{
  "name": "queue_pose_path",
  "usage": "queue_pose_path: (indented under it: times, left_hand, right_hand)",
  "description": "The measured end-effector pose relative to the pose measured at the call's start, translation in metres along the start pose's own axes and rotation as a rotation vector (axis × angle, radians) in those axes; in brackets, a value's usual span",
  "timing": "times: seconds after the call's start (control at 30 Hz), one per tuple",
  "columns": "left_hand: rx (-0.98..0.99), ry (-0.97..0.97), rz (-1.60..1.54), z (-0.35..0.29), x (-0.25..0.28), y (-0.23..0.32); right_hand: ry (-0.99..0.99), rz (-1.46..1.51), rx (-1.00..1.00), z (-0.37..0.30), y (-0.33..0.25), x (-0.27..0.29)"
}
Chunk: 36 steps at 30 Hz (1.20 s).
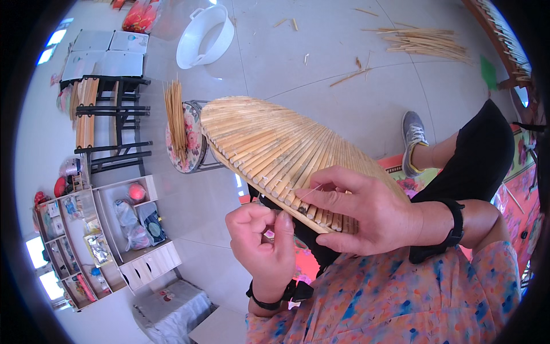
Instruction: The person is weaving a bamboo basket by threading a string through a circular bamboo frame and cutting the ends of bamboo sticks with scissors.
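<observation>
So the main thing here is a big curved panel (pixel 298 143) made of straw-coloured stalks laid side by side, tilted over the person's lap, with a pale band (pixel 268 195) running along its near edge. Its far left end comes right up to a round stool (pixel 196 137) with a flowery seat; can't tell if they actually touch.

Right hand (pixel 369 209) is laid over the panel's near right edge, thumb and index fingers pinched on a thin strand (pixel 310 191). Needle or thread, too fine to say. Left hand (pixel 260 243) is just off that same edge, fingers curled in with the thumb up close to them. Whether they've got hold of something tiny, honestly can't tell. There's a dark band on each wrist.

A bundle of loose stalks (pixel 175 120) lies across the stool seat's left edge. More stalks (pixel 427 45) are piled on the tiled floor (pixel 326 49), well past the panel's far edge, plus a few stray bits and a white basin (pixel 188 43) beyond the stool.
</observation>
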State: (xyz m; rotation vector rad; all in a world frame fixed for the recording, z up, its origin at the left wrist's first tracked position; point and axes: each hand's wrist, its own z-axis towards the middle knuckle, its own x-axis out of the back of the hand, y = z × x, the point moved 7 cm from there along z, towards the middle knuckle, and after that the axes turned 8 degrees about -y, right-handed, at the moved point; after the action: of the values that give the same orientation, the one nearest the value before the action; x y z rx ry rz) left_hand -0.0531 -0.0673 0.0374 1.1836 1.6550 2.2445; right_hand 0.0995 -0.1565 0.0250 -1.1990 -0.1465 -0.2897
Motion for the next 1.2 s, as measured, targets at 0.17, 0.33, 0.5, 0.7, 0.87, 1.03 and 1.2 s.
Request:
queue_pose_path:
  times: [0.17, 0.33, 0.5, 0.7, 0.87, 1.03, 1.2]
  left_hand:
    - [-0.033, -0.045, -0.081, 0.002, -0.012, 0.009]
    - [-0.073, -0.108, -0.103, 0.006, -0.010, 0.022]
    - [0.076, -0.110, 0.186, 0.034, 0.018, 0.030]
    - [-0.634, -0.132, 0.549, 0.077, 0.018, 0.058]
    - [-0.601, -0.360, 0.498, 0.116, -0.017, 0.037]
    - [-0.391, -0.475, 0.437, 0.131, -0.027, 0.025]
    - [-0.420, -0.390, 0.318, 0.131, -0.028, 0.018]
  right_hand:
    - [0.028, -0.002, 0.024, -0.001, -0.001, 0.001]
    - [0.001, -0.054, 0.013, 0.003, -0.002, 0.004]
    - [-0.054, -0.066, -0.124, 0.010, 0.016, 0.017]
    - [-0.124, -0.021, -0.225, 0.025, 0.025, 0.038]
    - [-0.147, -0.055, -0.342, 0.031, 0.025, 0.043]
    - [-0.023, -0.170, -0.325, 0.018, 0.022, 0.057]
    - [0.020, -0.304, -0.270, 0.013, 0.018, 0.059]
